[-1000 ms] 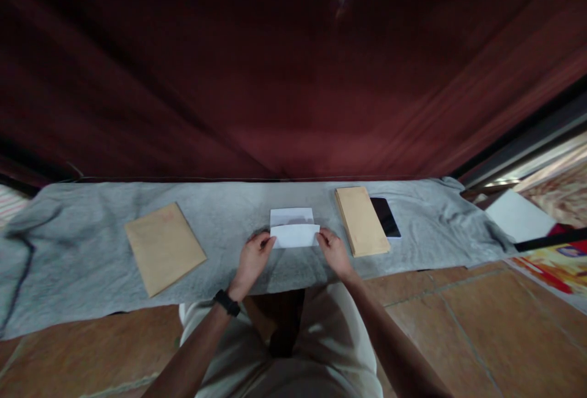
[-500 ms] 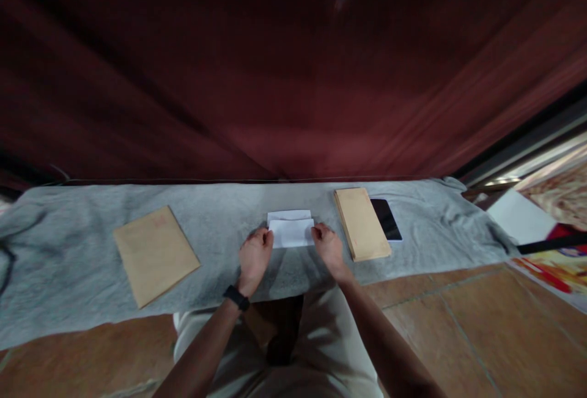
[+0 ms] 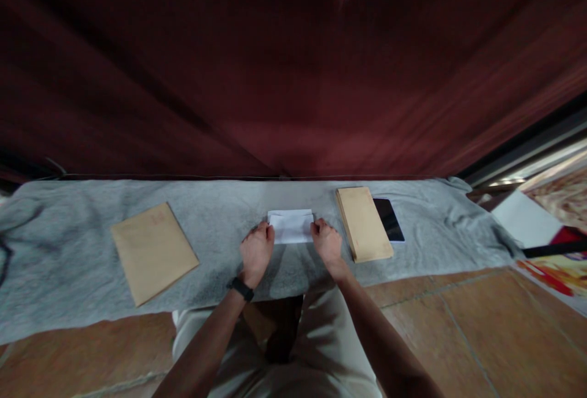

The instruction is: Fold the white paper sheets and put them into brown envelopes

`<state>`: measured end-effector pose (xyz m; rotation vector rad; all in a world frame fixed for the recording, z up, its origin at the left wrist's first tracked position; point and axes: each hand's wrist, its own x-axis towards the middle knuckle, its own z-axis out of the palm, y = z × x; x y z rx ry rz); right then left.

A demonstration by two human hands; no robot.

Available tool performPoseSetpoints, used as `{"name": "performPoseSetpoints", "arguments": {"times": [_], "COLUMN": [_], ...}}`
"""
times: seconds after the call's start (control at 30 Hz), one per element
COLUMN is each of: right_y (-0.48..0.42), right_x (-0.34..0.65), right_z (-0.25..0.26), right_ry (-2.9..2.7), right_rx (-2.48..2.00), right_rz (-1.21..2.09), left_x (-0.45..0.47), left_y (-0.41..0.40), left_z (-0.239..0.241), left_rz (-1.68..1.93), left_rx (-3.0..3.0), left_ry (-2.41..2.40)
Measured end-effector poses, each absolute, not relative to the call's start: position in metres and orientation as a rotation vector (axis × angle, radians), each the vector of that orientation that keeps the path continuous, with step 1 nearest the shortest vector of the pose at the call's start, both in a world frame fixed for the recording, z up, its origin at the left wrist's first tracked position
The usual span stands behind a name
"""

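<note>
A folded sheet of white paper point(image 3: 292, 227) rests low over the grey cloth in front of me. My left hand point(image 3: 257, 250) is closed, pinching the paper's left edge between thumb and fingers. On the opposite side my right hand point(image 3: 327, 243) pinches the right edge the same way. Near the top of the paper a slightly curved layer edge shows, close to the far edge. A stack of brown envelopes point(image 3: 365, 225) lies just right of my right hand. Farther left, another brown envelope point(image 3: 155, 254) lies flat, turned at an angle.
A dark-screened phone or tablet point(image 3: 389, 219) is partly under the brown stack. The grey cloth point(image 3: 220, 202) covers a narrow bench along a dark red panel point(image 3: 293, 92). At the far right are a white sheet point(image 3: 527, 217) and a colourful printed item point(image 3: 557, 276). Tiles point(image 3: 458, 318) cover the floor.
The paper's front layer has slid or folded up toward the far edge, so less of the back layer shows. Both hands keep their hold with little movement.
</note>
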<state>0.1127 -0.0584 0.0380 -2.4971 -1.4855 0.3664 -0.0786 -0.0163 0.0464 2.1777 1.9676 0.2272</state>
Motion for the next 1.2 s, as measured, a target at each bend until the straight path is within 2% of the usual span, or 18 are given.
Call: {"name": "performPoseSetpoints", "arguments": {"times": [0.4, 1.2], "right_y": [-0.052, -0.040], "right_x": [0.111, 0.108], "right_z": [0.039, 0.040], "right_ry": [-1.540, -1.579], "right_rx": [-2.574, -2.595], "right_rz": [0.310, 0.167], "left_x": [-0.073, -0.068], "left_y": [-0.010, -0.009], "left_z": [0.054, 0.046], "left_rz": [0.075, 0.133], "left_rx": [2.190, 2.219], "left_ry": [2.021, 2.079]}}
